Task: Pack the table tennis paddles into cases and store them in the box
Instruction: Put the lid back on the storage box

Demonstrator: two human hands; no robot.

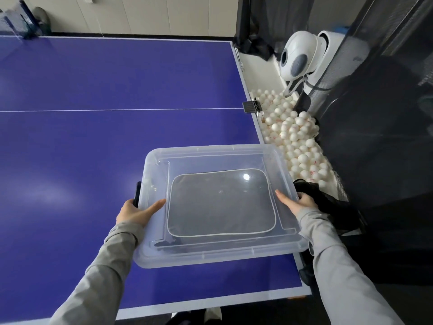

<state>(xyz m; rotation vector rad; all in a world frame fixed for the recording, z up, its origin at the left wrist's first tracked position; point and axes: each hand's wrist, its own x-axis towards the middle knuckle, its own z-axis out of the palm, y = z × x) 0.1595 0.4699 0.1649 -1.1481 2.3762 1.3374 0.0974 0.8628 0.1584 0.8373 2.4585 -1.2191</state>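
A clear plastic storage box with its lid on rests near the right front corner of the blue table tennis table. Through the lid I see a dark grey paddle case with white piping lying flat inside. My left hand grips the box's left edge beside a black latch, thumb on top of the lid. My right hand grips the right edge the same way. No loose paddles are in view.
A trough full of white balls runs along the table's right edge, with a white ball machine behind it. Black netting stands to the right. The net post is at the far left.
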